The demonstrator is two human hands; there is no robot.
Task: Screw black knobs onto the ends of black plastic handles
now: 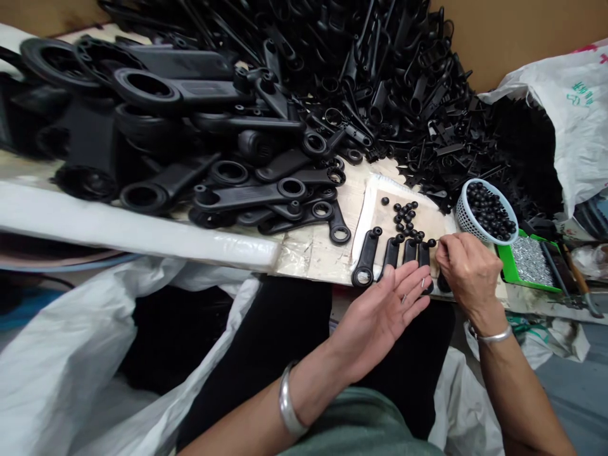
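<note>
My left hand point(387, 310) lies palm up at the table's front edge with its fingers stretched out, and a few small metal pins point(412, 290) rest on the fingers. My right hand point(468, 272) is beside it, fingers pinched together over the top end of a black plastic arm point(424, 254). What the pinch holds is too small to name. Several such arms point(367, 258) lie side by side on a pale pad point(380, 202). Loose black balls point(406, 218) are scattered on the pad above them.
A white basket of black balls point(489, 212) stands right of the pad. A green tray of metal pins point(529, 261) sits beyond it. Large heaps of black plastic parts point(266, 114) cover the table's back. White bags point(71, 354) hang below and at right.
</note>
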